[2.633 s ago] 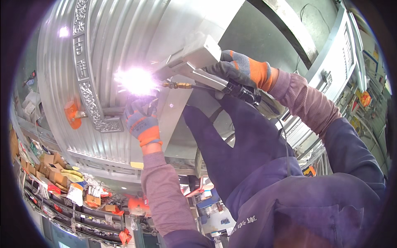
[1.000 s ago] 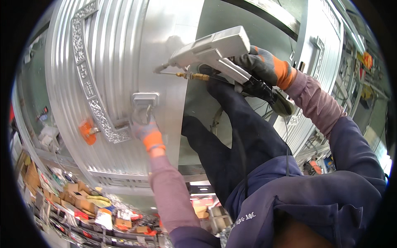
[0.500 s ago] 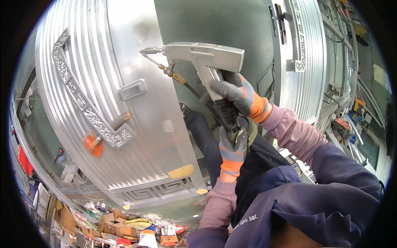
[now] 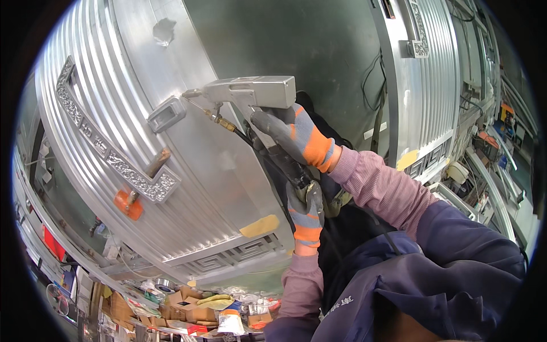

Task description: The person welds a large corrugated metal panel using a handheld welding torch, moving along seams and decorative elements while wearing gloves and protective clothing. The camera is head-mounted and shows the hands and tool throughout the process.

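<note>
A silver handheld welding gun (image 4: 256, 91) with a thin wire-feed tube and brass fitting under its nose is held across the middle of the view. My right hand (image 4: 296, 139), in a grey and orange glove, is closed around its grip. Below it, my left hand (image 4: 306, 212), gloved alike, is closed around the black-wrapped lower end of the gun. The nozzle tip is at the upper right end of a small silver rectangular fitting (image 4: 166, 114) on a ribbed metal door panel (image 4: 211, 188). I cannot tell whether it touches.
An ornate door pull (image 4: 108, 149) lies on the panel, with an orange-ended, wood-coloured tool (image 4: 130, 204) beside it. Another ribbed panel (image 4: 436, 85) stands to the right. Black cables (image 4: 373, 85) run over the floor. Cardboard boxes (image 4: 191, 308) and clutter fill the bottom edge.
Both hands have carried the welding gun left and slightly down. Its nozzle has gone from above the rectangular fitting, apart from it, to the fitting's upper right end. The view has shifted.
</note>
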Demonstrator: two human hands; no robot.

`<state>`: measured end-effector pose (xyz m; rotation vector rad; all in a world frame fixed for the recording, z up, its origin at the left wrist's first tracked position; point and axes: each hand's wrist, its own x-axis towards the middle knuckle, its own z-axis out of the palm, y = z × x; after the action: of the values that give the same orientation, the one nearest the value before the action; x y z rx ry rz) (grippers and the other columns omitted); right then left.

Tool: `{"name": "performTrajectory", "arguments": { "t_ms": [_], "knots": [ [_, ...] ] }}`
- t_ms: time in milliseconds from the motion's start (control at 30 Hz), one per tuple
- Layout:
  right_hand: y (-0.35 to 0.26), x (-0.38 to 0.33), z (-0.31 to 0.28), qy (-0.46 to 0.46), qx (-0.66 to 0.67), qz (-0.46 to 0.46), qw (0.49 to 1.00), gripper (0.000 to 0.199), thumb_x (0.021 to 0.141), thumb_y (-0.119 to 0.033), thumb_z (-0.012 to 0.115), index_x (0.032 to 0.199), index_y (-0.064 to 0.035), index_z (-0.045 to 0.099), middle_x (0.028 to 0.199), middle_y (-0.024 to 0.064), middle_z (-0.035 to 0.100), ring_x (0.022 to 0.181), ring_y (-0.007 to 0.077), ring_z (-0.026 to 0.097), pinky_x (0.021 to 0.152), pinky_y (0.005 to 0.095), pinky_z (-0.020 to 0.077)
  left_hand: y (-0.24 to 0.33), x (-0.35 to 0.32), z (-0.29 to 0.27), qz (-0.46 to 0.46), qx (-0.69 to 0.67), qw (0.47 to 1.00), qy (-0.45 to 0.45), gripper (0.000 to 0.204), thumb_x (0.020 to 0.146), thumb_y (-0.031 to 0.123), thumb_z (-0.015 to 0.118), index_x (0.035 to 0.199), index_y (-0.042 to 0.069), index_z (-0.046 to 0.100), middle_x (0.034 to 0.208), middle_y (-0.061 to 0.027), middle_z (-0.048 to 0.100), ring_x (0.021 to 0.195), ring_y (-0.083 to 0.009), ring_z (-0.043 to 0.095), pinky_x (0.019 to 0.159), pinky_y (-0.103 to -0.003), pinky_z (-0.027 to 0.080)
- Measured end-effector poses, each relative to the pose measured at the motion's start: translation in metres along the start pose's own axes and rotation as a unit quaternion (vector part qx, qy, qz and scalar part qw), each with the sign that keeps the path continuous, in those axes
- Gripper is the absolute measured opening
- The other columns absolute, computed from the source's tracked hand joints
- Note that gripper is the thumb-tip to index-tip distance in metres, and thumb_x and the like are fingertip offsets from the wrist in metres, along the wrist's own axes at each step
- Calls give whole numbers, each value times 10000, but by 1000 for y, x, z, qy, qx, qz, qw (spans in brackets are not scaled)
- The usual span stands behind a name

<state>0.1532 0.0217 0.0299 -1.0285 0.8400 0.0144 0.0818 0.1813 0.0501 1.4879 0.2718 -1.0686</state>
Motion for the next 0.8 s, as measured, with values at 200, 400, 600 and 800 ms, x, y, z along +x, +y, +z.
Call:
{"name": "performTrajectory", "arguments": {
  "t_ms": [200,400,600,800],
  "knots": [
    [11,5,5,29,-58,-99,993,361,917,-285,609,1148,-10,577,905,39,622,832,105,543,735,289,474,-15,4,-9,62,53,997,-1,438,932,218,587,1277,-2,430,942,-44,592,747,-126,597,669,-258,484],
    [13,6,7,34,-44,-105,993,370,896,-290,623,1111,11,600,885,63,633,810,121,540,748,297,470,-20,4,-13,18,13,1000,-11,446,935,203,587,1292,-4,418,965,-40,586,789,-103,575,679,-238,479],
    [7,6,6,19,-65,-89,994,307,938,-257,565,1125,-14,597,928,38,627,844,106,549,749,293,475,-13,3,-9,6,-31,1000,0,431,931,207,600,1266,-5,429,929,-33,588,744,-102,576,654,-232,472],
    [8,8,7,20,-18,-82,996,320,941,-284,585,1124,-23,606,849,21,633,729,75,563,650,253,481,-7,5,-4,2,-39,999,-10,379,926,211,611,1207,-4,476,927,-28,588,740,-95,570,662,-237,477]
  ]
}}
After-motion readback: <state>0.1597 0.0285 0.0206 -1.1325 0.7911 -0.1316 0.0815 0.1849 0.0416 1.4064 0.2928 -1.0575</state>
